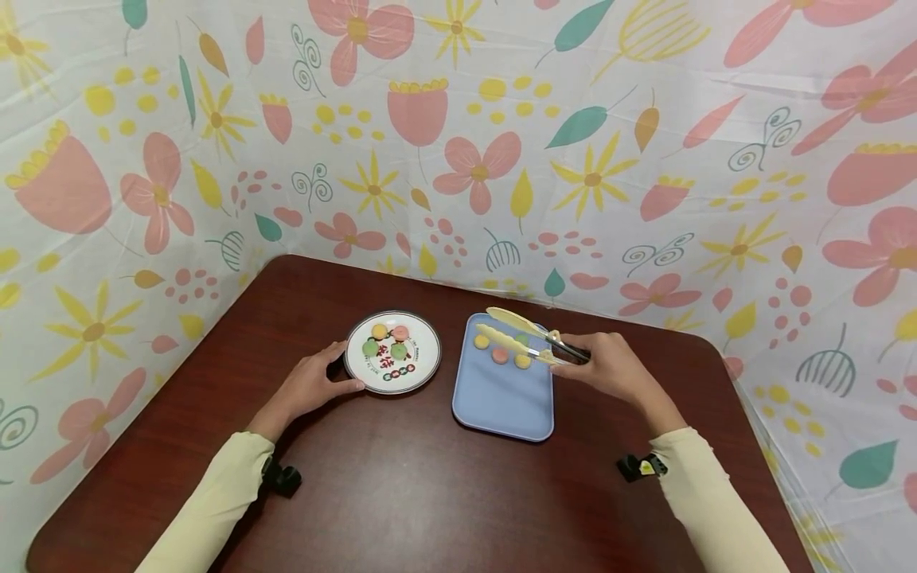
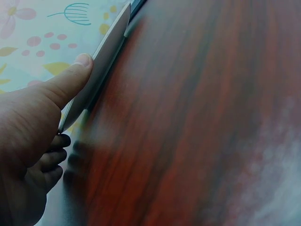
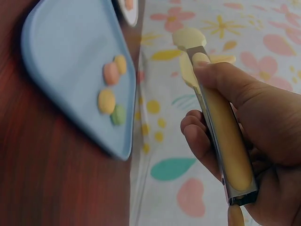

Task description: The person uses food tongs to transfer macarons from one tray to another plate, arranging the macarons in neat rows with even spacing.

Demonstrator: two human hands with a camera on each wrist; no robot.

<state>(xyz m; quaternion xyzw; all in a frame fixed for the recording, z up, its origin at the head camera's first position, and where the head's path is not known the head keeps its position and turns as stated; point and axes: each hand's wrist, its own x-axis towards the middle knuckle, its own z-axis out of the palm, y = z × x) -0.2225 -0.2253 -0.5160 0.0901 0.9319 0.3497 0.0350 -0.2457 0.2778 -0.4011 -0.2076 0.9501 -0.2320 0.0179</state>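
Observation:
At the left, my left hand (image 1: 310,384) holds the rim of a round white plate (image 1: 423,368), its thumb (image 2: 75,77) along the edge in the left wrist view. Yellow, pink and green macarons (image 1: 399,351) sit on the plate's upper half. My right hand (image 1: 606,366) grips metal tongs (image 3: 225,136) with pale yellow tips above the blue tray (image 1: 501,406). The tongs' arms are spread, and no macaron is between them. Below them, near the tray's far end, lie a pink macaron (image 3: 111,73), a green one (image 3: 118,114) and yellow ones (image 3: 106,101).
Plate and tray stand side by side on a dark red-brown table (image 1: 401,485), with a narrow gap between them. A flower-print cloth (image 1: 458,207) hangs close behind the table's far edge and along both sides. Each wrist wears a small black camera.

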